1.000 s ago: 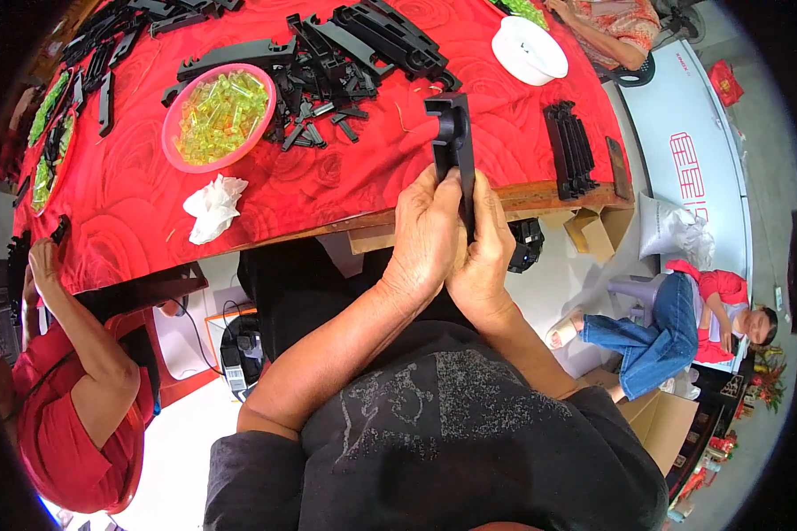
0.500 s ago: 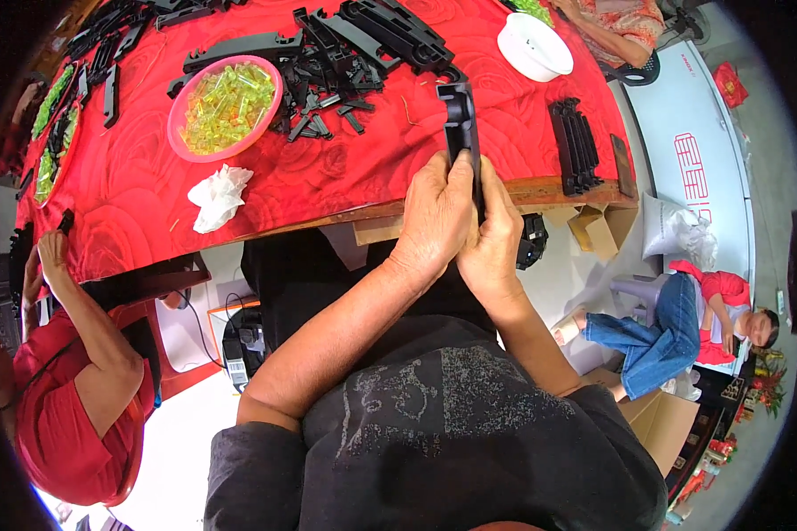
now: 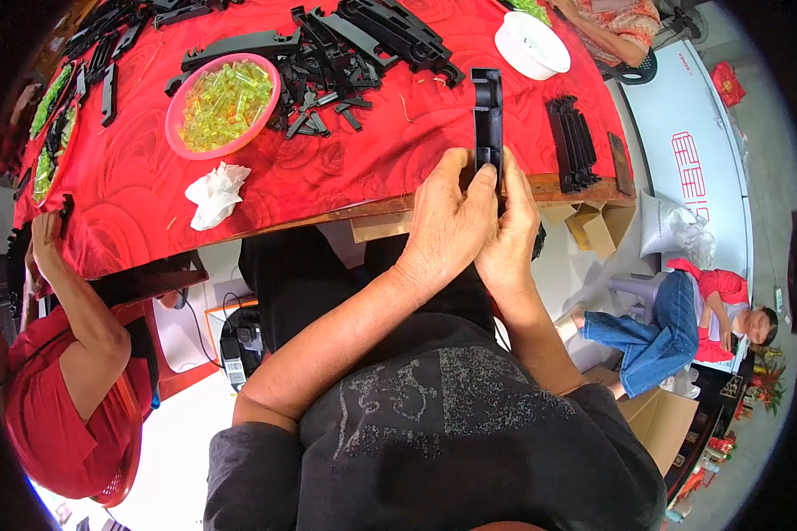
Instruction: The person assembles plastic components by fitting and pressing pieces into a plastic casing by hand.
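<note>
Red rose-patterned cloth (image 3: 345,173) covers this wooden table (image 3: 545,188). Black plastic strips (image 3: 574,146) lie by the tabletop's near right corner, a round white bowl (image 3: 547,69) by its right edge, crumpled white tissue (image 3: 214,196) toward the near edge; farther in, a round pink bowl (image 3: 211,154) beside jumbled black parts (image 3: 336,75).

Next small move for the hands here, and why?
Probably a light thumb press by the left hand: its thumb already lies on the near part of the long, channelled black plastic piece, and the right hand braces that piece from the right.
</note>
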Tool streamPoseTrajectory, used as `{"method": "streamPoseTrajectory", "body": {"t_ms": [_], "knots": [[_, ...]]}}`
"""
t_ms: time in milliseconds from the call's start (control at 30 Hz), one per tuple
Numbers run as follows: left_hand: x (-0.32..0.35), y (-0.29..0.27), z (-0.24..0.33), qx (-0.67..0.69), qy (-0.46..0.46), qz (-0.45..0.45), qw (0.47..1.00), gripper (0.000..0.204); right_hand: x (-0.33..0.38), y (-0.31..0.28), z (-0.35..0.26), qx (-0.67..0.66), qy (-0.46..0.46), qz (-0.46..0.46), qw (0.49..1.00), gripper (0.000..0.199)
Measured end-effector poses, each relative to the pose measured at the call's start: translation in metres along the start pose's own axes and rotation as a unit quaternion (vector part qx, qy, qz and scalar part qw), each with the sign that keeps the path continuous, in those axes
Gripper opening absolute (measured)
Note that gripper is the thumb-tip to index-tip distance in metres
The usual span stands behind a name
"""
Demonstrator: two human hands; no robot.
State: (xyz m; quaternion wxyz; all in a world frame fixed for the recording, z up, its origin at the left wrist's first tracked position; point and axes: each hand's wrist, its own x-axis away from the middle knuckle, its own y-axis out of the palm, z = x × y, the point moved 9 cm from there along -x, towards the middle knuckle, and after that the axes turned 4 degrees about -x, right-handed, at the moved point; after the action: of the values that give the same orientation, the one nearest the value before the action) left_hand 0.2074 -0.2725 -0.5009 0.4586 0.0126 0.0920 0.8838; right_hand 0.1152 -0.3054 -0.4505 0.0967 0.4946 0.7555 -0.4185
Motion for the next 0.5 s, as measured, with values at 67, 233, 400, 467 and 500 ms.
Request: {"method": "streamPoseTrajectory", "body": {"t_ms": [67, 233, 400, 467, 500], "knots": [[-0.003, 0.0, 0.005, -0.028, 0.019, 0.011, 0.999, 0.026, 0.0, -0.002, -0.002, 0.001, -0.003, 0.0, 1.0, 0.037], [-0.006, -0.003, 0.001, -0.034, -0.038, 0.027, 0.998, 0.031, 0.001, 0.001, -0.008, 0.0, -0.028, -0.005, 1.0, 0.038], [-0.009, -0.007, -0.008, 0.019, -0.042, 0.059, 0.997, 0.032, 0.004, 0.006, -0.01, -0.003, -0.015, -0.012, 1.0, 0.04], [-0.009, -0.006, -0.01, 0.048, -0.053, 0.057, 0.996, 0.03, 0.005, 0.005, -0.01, -0.011, -0.012, -0.004, 1.0, 0.041], [-0.008, -0.006, -0.012, 0.077, -0.064, 0.056, 0.993, 0.029, 0.006, 0.006, -0.009, -0.011, -0.011, -0.004, 1.0, 0.041]]}}
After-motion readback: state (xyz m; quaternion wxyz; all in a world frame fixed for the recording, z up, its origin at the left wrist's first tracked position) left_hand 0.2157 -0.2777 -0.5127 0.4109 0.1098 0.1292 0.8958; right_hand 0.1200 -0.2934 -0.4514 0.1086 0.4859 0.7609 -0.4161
